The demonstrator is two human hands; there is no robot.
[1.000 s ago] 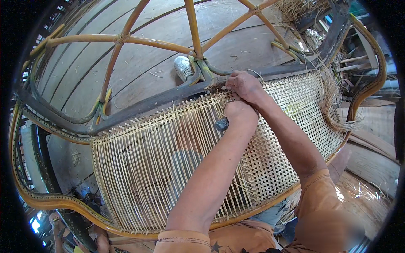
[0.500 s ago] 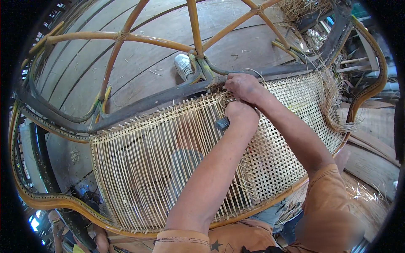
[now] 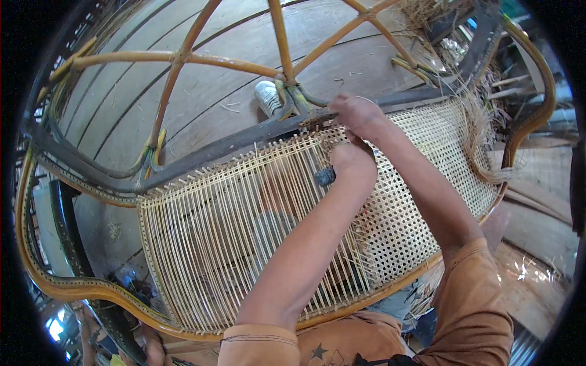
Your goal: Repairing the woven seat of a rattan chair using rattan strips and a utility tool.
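Note:
A cane panel (image 3: pixel 397 177) is stretched over a curved rattan frame, tightly woven on the right side. Its left part shows only upright cane strands (image 3: pixel 213 244) crossed by a few rows near the top. My left hand (image 3: pixel 354 161) is closed around a tool with a dark, rounded handle (image 3: pixel 325 177); its working end is hidden. Just above, at the panel's top edge, my right hand (image 3: pixel 359 116) is closed, its fingers pinched by the dark rail. A thin pale cane strand (image 3: pixel 368 99) loops out beside its fingers.
A dark rail (image 3: pixel 226 145) runs along the panel's top, joined to crossing rattan poles (image 3: pixel 226 63). Loose cane strands (image 3: pixel 473 140) hang at the right end. A shoe (image 3: pixel 267 97) rests on the plank floor beyond the rail. Another person's limbs (image 3: pixel 149 344) show at lower left.
My right hand has lifted slightly up and away from my left hand, widening the gap between them. My left hand still grips the tool. The whole view has shifted slightly.

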